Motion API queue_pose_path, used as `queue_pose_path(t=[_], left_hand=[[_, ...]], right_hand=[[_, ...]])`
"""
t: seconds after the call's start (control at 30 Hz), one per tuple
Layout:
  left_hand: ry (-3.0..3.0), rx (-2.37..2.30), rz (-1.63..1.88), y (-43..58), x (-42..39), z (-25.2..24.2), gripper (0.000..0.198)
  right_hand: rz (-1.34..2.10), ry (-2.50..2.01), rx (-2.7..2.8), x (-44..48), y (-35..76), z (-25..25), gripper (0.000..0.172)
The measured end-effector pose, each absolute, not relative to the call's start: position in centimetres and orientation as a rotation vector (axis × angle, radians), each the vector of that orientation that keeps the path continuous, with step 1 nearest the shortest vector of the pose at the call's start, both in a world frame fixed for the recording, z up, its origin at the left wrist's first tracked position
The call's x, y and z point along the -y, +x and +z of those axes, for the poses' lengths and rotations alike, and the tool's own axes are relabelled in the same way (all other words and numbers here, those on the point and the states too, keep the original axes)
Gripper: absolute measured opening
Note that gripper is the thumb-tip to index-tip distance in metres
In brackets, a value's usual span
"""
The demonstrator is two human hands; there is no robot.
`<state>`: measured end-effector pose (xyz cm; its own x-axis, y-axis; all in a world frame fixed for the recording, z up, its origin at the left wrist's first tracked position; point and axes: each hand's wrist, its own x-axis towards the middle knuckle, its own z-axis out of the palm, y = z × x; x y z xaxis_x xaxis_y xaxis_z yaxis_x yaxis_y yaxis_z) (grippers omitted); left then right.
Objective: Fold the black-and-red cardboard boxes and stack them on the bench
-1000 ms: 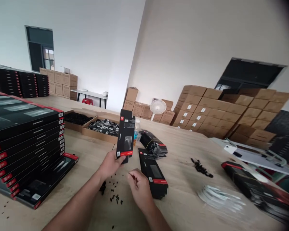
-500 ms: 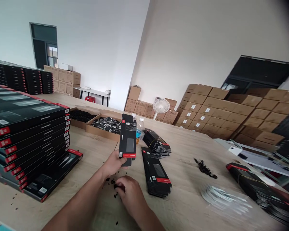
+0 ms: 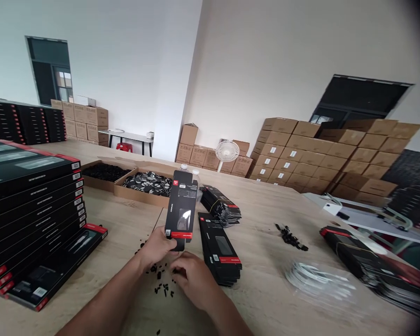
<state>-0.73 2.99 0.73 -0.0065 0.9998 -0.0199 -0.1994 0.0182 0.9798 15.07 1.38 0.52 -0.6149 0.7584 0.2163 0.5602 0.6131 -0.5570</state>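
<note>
Left hand (image 3: 158,245) grasping black box (image 3: 179,198) by lower end, held up above bench (image 3: 126,233). Right hand (image 3: 194,278) drawn back from loose black bits (image 3: 159,274) it was picking among half a second ago; fingertips now nearer box's lower end, curled together, cannot tell whether pinching bit. Box window now catches bright glare, plain grey before. Box nearly upright, tilted slightly: red logo top left, white print, red band near bottom, dark flap below. Stack of similar flat boxes (image 3: 210,235) just right.
</note>
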Motion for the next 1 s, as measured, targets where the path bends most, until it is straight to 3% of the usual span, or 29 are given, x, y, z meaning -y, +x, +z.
queue_pose_path(t=[0.17, 0.33, 0.73, 1.0], left_hand=[[1.004, -1.169, 1.254, -0.7, -2.9, 1.0, 0.022], [1.077, -1.14, 1.224, -0.8, -2.9, 1.1, 0.029], [1.184, -1.078, 1.254, -0.7, -2.9, 0.5, 0.025], [1.304, -1.077, 1.249, 0.6, -2.4, 0.6, 0.029]], right_hand=[[0.639, -1.076, 2.429, -1.5, 16.2, 1.1, 0.02], [0.687, -0.964, 2.507, -1.8, 16.9, 1.1, 0.034], [0.428, -1.148, 2.373, -2.3, 16.5, 0.5, 0.016], [0.63, -1.145, 1.889, -3.8, 16.4, -0.1, 0.016]])
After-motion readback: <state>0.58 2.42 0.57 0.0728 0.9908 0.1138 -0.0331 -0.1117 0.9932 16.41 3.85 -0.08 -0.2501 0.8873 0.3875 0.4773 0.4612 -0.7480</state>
